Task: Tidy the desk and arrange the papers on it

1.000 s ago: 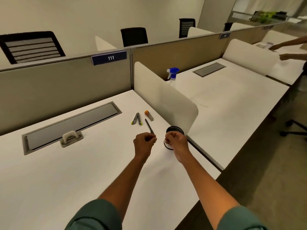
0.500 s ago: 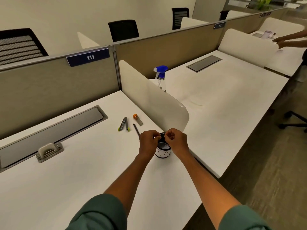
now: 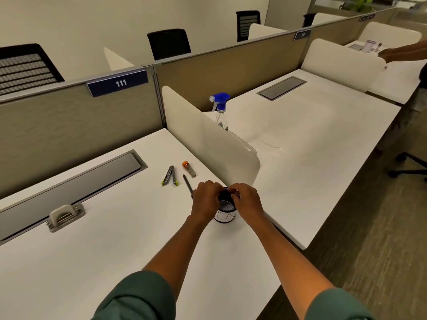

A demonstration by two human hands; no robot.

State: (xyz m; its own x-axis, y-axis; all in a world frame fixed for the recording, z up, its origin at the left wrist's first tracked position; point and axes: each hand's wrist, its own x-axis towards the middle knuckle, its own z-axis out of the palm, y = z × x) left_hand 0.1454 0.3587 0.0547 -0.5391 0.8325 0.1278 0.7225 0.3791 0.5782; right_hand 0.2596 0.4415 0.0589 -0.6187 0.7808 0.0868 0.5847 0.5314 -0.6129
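A small round pen holder [image 3: 225, 214], with a black rim and a white body with dark lines, stands on the white desk [image 3: 97, 255] beside the low divider. My left hand [image 3: 205, 202] curls around its left side with fingers at the rim. My right hand [image 3: 246, 200] pinches the rim from the right. What lies inside the holder is hidden. A dark pen [image 3: 187, 183] lies just beyond my left hand. Further back lie two grey pens with green tips [image 3: 169, 176] and a small orange-capped tube [image 3: 189, 168].
A white rounded divider [image 3: 208, 139] borders the desk on the right, with a blue-topped spray bottle [image 3: 220, 109] behind it. A grey cable-tray lid [image 3: 69, 181] and a beige clip [image 3: 64, 215] sit at the back left. Another person's arm [image 3: 404, 53] reaches over a far desk.
My left hand has moved right from the pen's end to the holder, so both hands now meet at its rim. The view has shifted left and closer.
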